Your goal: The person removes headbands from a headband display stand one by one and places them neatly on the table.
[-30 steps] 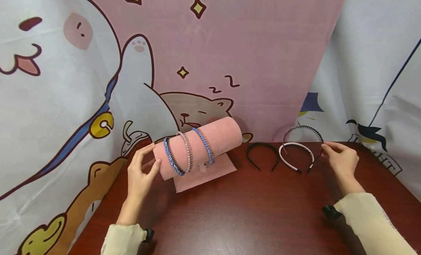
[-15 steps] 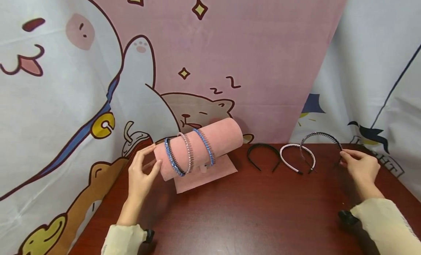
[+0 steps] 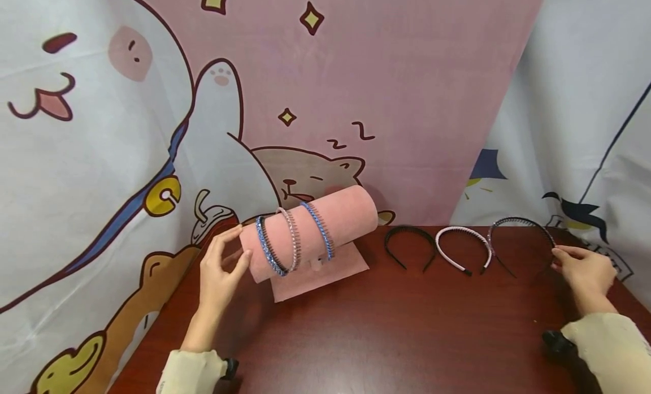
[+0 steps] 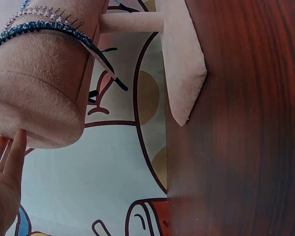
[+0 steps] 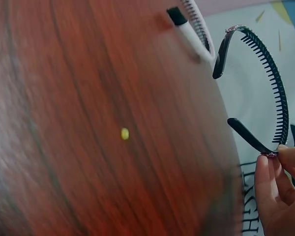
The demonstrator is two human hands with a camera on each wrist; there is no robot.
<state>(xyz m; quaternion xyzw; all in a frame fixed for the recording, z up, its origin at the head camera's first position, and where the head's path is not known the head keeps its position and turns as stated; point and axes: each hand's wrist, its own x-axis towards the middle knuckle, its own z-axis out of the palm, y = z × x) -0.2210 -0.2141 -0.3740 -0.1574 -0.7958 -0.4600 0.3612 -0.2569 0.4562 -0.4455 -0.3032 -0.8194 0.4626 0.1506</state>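
Observation:
The fingertips and thumb of my left hand [image 3: 220, 276] touch the near left end of a pink plush display roll [image 3: 348, 213]. In the left wrist view, the fingers [image 4: 14, 160] reach straight up to its end face. Around the roll sit two blue glitter headbands, one at the left [image 3: 267, 248] and one further right [image 3: 320, 227], with a pale pink beaded headband [image 3: 294, 236] between them. My right hand [image 3: 585, 272] pinches one end of a black toothed headband [image 5: 280, 88] with glitter, its arch up and its other tip close to the tabletop.
A black headband [image 3: 408, 228] and a white headband [image 3: 461, 230] are on the dark red wooden table [image 3: 407, 337], between the roll and my right hand. The roll stands on a flat pink base [image 3: 348, 267]. Cartoon-printed cloth [image 3: 407, 100] hangs behind the table.
My right hand has carried the toothed headband rightward and lower, from in front of the white headband to its right side. The left hand has stayed at the roll's end.

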